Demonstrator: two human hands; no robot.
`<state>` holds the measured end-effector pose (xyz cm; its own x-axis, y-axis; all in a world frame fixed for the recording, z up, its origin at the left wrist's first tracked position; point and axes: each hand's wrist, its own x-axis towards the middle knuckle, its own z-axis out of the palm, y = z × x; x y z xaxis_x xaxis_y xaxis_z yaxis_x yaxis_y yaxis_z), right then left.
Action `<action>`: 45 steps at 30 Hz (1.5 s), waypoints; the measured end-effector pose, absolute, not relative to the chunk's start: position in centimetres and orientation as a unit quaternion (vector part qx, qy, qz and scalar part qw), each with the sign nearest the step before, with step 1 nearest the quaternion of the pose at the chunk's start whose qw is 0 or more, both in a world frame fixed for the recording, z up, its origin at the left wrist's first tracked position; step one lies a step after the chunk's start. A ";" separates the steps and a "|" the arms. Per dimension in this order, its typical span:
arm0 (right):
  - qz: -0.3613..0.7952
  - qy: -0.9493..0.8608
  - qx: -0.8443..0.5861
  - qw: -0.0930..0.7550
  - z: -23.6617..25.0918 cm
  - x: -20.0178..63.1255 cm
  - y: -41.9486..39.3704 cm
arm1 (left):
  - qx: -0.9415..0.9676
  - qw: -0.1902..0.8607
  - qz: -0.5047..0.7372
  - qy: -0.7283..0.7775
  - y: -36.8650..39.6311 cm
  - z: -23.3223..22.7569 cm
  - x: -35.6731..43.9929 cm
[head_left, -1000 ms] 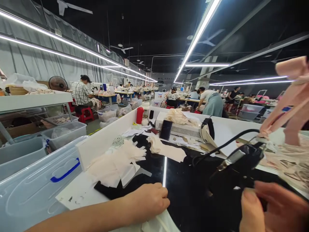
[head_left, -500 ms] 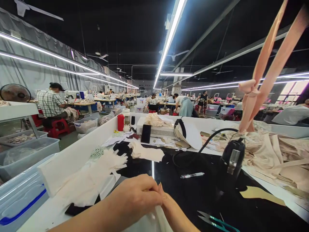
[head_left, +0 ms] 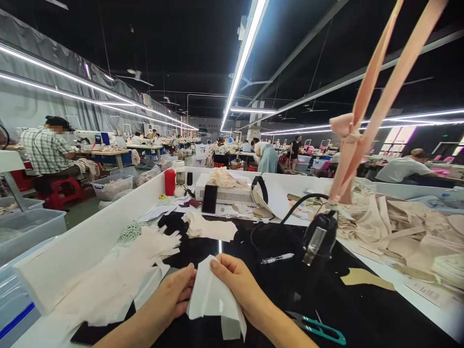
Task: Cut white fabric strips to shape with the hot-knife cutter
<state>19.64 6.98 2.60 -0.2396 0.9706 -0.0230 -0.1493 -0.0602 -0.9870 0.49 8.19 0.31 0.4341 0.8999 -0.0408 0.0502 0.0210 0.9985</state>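
Between my hands is a white fabric piece (head_left: 212,295), its lower part folded and hanging over the black table surface. My right hand (head_left: 237,280) pinches its top edge, thumb in front and fingers behind. At its left edge is my left hand (head_left: 176,292), fingers curled behind the piece, thumb pointing up beside it. Teal thread snips (head_left: 322,329) lie near my right forearm. Beyond my hands rests a small stack of cream fabric pieces (head_left: 210,227). To the left spreads a larger pile of cream pieces (head_left: 108,280).
A black device (head_left: 319,237) hangs from pink straps at right, its cable curving left. Cream garments (head_left: 406,227) heap behind it. A pen (head_left: 277,258) and tan piece (head_left: 366,279) lie nearby. At the back stand a phone (head_left: 209,199), white box (head_left: 235,192) and red thread spool (head_left: 169,182).
My hands were together with the fabric mostly hidden below them. Now they are apart, and the white piece shows upright between them. The view has turned slightly right.
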 end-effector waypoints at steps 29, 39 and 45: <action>0.151 -0.642 -0.602 0.450 -0.4 27.9 24.0 | 0.662 0.275 0.333 0.613 29.2 2.3 3.3; 0.058 -0.695 -0.621 0.358 -2.9 27.7 24.3 | 0.642 0.352 0.254 0.632 29.8 0.1 2.0; 0.076 -0.724 -0.577 0.369 -2.1 26.2 21.6 | 0.652 0.336 0.218 0.644 29.1 2.6 -1.3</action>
<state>26.25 21.64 -2.10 -0.0604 0.8925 0.4469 0.7796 0.3217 -0.5372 -1.33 29.09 2.58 0.0758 0.9860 -0.1484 0.6926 0.0550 0.7192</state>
